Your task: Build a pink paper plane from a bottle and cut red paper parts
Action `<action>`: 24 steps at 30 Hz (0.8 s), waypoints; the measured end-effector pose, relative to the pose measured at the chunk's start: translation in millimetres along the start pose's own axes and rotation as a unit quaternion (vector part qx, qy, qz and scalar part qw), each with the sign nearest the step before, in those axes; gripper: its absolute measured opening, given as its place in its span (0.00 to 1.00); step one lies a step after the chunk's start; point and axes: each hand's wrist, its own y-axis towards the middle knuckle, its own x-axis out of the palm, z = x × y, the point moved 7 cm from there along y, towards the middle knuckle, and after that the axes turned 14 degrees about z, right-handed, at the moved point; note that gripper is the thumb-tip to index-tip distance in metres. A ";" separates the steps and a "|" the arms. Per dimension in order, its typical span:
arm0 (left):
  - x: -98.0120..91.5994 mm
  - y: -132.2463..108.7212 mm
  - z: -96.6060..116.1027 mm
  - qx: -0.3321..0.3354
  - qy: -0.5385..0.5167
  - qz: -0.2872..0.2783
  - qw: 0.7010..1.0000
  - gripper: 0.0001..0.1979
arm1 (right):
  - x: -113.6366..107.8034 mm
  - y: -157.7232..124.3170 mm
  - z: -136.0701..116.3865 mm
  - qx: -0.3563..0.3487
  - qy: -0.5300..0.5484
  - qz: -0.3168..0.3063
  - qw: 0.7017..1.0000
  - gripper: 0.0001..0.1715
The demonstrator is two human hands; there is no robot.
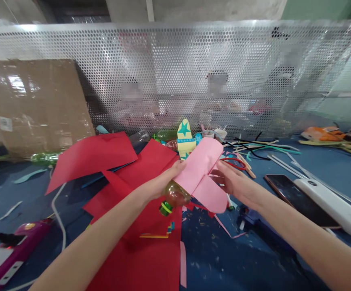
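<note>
Between my two hands is a plastic bottle wrapped in pink paper. It lies tilted, its bare neck and green cap pointing down toward the lower left. A rounded pink paper flap sticks out from its side toward the lower right. My left hand is closed round the bottle's near left side, fingers mostly hidden behind it. My right hand touches the wrapping's right side with bent fingers. Just behind stands a yellow paper shape with teal stars; whether it joins the bottle I cannot tell.
Red paper sheets cover the left-middle of the blue table. A glue gun, phone and white power bank lie right; a purple power strip lies left. Cardboard leans on a perforated metal screen.
</note>
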 end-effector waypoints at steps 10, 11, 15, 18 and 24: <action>-14.8 2.8 6.4 -0.122 -0.106 -0.021 0.987 0.34 | -24.4 9.8 -16.0 0.015 0.055 0.034 0.998 0.15; -17.3 4.7 7.0 -0.119 -0.119 -0.022 0.986 0.36 | -25.9 10.3 -18.0 0.010 0.064 0.046 0.997 0.15; -25.4 14.6 4.1 -0.048 -0.112 0.021 0.992 0.29 | -31.4 14.1 -21.3 -0.012 0.101 0.091 0.991 0.13; -18.1 12.8 2.0 -0.008 -0.094 0.028 0.995 0.28 | -32.0 16.8 -17.9 -0.013 0.109 0.101 0.989 0.11; -3.7 1.9 15.9 0.043 -0.129 0.011 0.991 0.36 | -23.7 15.5 -11.0 0.002 0.112 0.076 0.991 0.13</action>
